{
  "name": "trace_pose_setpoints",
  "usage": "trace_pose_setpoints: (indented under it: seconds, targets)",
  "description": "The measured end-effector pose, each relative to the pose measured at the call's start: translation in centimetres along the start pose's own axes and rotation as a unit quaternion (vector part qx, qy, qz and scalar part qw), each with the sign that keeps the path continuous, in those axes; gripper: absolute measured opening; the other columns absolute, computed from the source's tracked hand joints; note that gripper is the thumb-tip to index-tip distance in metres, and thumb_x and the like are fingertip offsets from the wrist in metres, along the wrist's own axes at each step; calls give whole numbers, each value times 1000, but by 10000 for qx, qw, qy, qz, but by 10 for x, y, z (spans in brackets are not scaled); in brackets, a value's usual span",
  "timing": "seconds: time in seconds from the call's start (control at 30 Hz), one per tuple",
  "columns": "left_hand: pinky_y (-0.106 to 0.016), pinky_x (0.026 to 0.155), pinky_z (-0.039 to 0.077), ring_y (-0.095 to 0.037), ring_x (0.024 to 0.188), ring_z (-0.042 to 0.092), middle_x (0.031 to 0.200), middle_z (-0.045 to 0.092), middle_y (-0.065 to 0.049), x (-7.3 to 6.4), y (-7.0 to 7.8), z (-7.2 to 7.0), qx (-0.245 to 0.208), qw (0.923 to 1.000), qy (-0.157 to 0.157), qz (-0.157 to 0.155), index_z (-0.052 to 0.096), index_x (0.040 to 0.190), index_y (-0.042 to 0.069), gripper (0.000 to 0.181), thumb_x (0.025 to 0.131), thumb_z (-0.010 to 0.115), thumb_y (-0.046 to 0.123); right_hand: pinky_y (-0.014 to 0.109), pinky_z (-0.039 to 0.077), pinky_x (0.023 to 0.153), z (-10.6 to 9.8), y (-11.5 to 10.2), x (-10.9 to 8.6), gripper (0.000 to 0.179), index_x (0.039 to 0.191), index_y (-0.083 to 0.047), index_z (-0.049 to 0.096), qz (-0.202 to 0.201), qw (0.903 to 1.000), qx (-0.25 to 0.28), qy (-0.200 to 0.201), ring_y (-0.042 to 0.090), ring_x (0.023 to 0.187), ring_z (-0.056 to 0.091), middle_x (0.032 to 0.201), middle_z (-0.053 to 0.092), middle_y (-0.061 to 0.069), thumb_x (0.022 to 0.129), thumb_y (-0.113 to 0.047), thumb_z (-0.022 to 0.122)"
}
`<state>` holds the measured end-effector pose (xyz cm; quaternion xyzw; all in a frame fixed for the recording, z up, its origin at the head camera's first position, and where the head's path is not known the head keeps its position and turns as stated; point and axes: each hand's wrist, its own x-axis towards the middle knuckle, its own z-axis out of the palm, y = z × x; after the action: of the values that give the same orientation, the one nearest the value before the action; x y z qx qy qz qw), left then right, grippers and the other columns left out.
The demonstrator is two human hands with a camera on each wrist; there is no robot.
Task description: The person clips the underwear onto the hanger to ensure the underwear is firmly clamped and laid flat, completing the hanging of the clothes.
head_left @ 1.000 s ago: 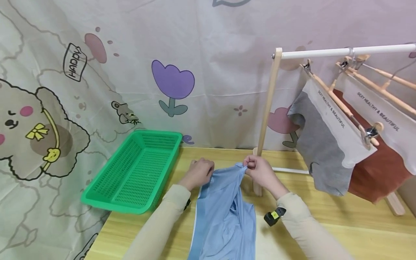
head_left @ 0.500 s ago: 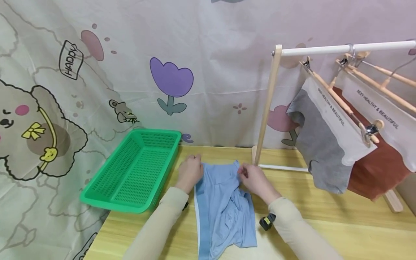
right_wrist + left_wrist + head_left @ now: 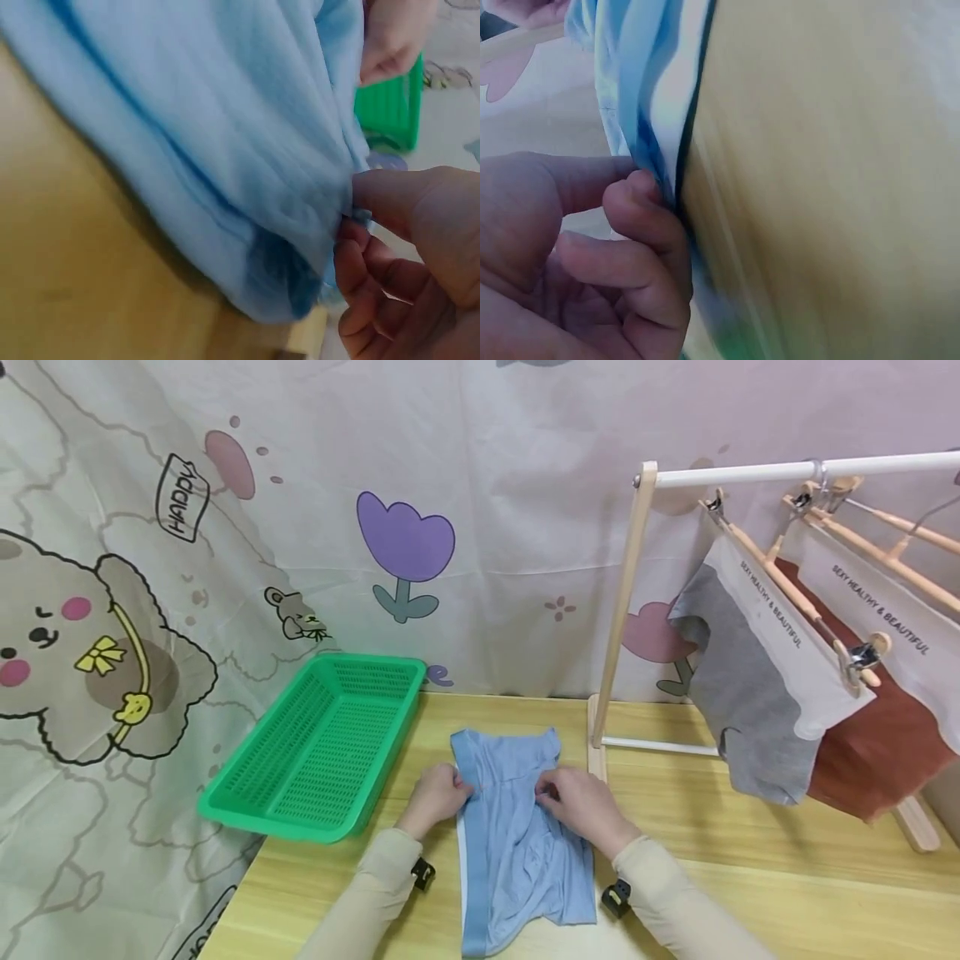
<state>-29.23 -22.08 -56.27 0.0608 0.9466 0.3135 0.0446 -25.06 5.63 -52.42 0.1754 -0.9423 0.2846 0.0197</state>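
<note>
A pair of light blue boxer briefs [image 3: 517, 843] lies rumpled on the wooden table, its darker waistband [image 3: 476, 877] running along the left side. At that waistband, my left hand [image 3: 437, 795] pinches the edge between thumb and forefinger, which the left wrist view shows close up with the band's pale inner side [image 3: 676, 82]. My right hand [image 3: 583, 806] is across the garment and pinches a fold of the blue cloth [image 3: 225, 112] between thumb and forefinger. The far end of the briefs is spread flat beyond both hands, while the nearer part is creased.
A green plastic basket [image 3: 416, 693] sits at the table's left side. To the right stands a rack with a wooden post [image 3: 624, 610] and white rail [image 3: 750, 474]. Grey briefs [image 3: 750, 693] and rust-red briefs [image 3: 855, 760] hang there from wooden clip hangers [image 3: 776, 578].
The far end of the briefs has been lowered and laid on the table. Both hands have moved nearer along the sides of the garment and pinch it lower down.
</note>
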Motion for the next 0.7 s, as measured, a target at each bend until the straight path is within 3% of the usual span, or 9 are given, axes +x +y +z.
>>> trace_pose_setpoints:
  seconds: [0.13, 0.23, 0.37, 0.57, 0.63, 0.7]
  targets:
    - [-31, 48, 39, -13, 50, 46, 54, 44, 6, 5, -15, 5, 273, 9996, -19, -48, 44, 59, 22, 45, 97, 69, 23, 33, 54, 66, -19, 6, -4, 9, 88, -10, 74, 512, 9981, 220, 267, 11, 70, 60, 79, 69, 0, 96, -8, 77]
    - [-32, 50, 40, -17, 54, 48, 58, 47, 2, -4, -1, -6, 343, 9992, -4, -182, 47, 63, 18, 42, 98, 69, 19, 32, 49, 60, -33, 10, -9, 12, 87, -8, 69, 830, 9960, 223, 239, 15, 66, 57, 75, 64, 2, 99, -6, 71]
    - [-31, 52, 40, -18, 57, 50, 63, 48, -1, -18, 26, -22, 531, 9978, 88, -378, 50, 69, 13, 37, 101, 68, 15, 35, 49, 59, -45, 15, -18, 12, 86, -8, 65, 933, 9955, -36, 149, 18, 67, 56, 76, 62, 4, 97, -3, 66]
    - [-30, 50, 36, -16, 56, 47, 64, 43, 1, -24, 33, -25, 1223, 9907, 309, -518, 48, 72, 15, 37, 104, 66, 15, 37, 52, 62, -48, 20, -36, 11, 86, -8, 67, 873, 9953, -392, 139, 17, 70, 59, 79, 66, 4, 92, -1, 72]
    - [-30, 49, 36, -15, 56, 47, 64, 45, 1, -24, 36, -25, 1337, 9893, 480, -321, 49, 72, 15, 35, 103, 67, 13, 35, 53, 60, -45, 18, -46, 11, 89, -11, 69, 777, 9956, -445, 272, 15, 71, 60, 82, 66, 3, 91, -4, 77]
    - [-31, 48, 39, -16, 57, 49, 66, 51, 0, -22, 42, -27, 1417, 9875, 681, 98, 53, 74, 14, 31, 100, 70, 10, 32, 53, 60, -40, 11, -57, 14, 90, -14, 70, 525, 9970, -441, 350, 14, 72, 60, 83, 65, 1, 88, -8, 83]
